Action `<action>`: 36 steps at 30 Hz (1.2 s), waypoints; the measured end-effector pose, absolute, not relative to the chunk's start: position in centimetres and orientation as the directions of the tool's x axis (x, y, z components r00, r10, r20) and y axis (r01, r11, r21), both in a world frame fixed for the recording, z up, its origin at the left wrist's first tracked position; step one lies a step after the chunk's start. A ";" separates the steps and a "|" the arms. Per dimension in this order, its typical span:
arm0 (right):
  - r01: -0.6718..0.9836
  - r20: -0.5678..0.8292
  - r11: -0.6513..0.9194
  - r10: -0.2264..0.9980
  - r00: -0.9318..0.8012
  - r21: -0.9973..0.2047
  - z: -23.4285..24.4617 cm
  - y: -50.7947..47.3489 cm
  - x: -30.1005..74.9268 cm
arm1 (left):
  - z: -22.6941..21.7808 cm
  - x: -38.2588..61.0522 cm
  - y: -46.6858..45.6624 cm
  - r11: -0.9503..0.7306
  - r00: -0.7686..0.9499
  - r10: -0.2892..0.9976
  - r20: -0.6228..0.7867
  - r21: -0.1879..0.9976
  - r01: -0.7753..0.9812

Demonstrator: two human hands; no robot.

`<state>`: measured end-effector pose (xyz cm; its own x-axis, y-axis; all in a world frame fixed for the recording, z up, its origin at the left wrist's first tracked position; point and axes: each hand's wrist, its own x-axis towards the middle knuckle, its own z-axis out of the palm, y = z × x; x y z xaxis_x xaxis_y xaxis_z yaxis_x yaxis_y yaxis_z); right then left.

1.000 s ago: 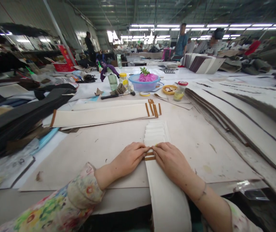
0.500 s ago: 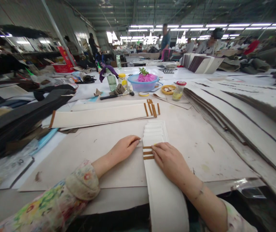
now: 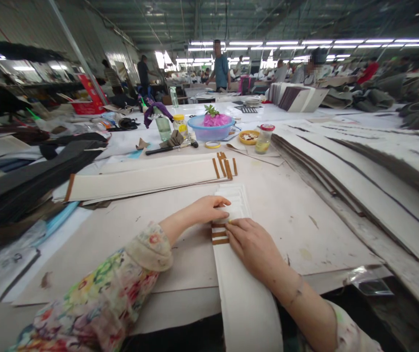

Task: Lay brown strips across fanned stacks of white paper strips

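Observation:
A stack of long white strips (image 3: 240, 288) with brown end bands lies in front of me and curves down over the near table edge. My right hand (image 3: 253, 247) rests on the banded end, its fingertips together at the strip's right side. A tiny yellow bit shows at those fingertips; what it is I cannot make out. My left hand (image 3: 209, 209) hovers over the stepped white pieces (image 3: 233, 195) just beyond the bands, thumb and fingers apart, nothing seen between them.
More brown-banded strips (image 3: 147, 180) lie at left. Behind them are a black-handled tool (image 3: 169, 148), a tape roll (image 3: 213, 144), a blue basin (image 3: 209, 131) and a red-lidded jar (image 3: 264, 139). Long layered white panels (image 3: 370, 181) cover the right side. Other people stand farther back.
My left hand has moved right, from beside the stack to above the stepped white pieces, and its fingers have spread. My right hand stays on the banded end. The view has shifted slightly.

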<state>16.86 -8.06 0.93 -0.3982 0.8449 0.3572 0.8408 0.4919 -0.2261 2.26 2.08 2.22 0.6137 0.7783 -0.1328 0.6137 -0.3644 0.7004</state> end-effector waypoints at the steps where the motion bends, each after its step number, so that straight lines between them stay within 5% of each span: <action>1: 0.839 0.362 0.493 0.844 -0.396 -0.230 0.9 -8.1 16.9 | 2.4 2.8 2.4 -0.400 0.632 0.762 -0.141 0.664 0.631; 29: 0.865 0.397 0.413 0.872 -0.286 -0.284 0.4 -8.2 17.0 | 1.5 5.0 0.9 -0.793 0.800 0.589 0.113 0.268 0.547; 36: 0.875 0.467 0.356 0.866 -0.177 -0.328 0.4 -6.9 18.3 | 0.9 4.1 0.6 -0.738 0.739 0.655 0.160 0.350 0.578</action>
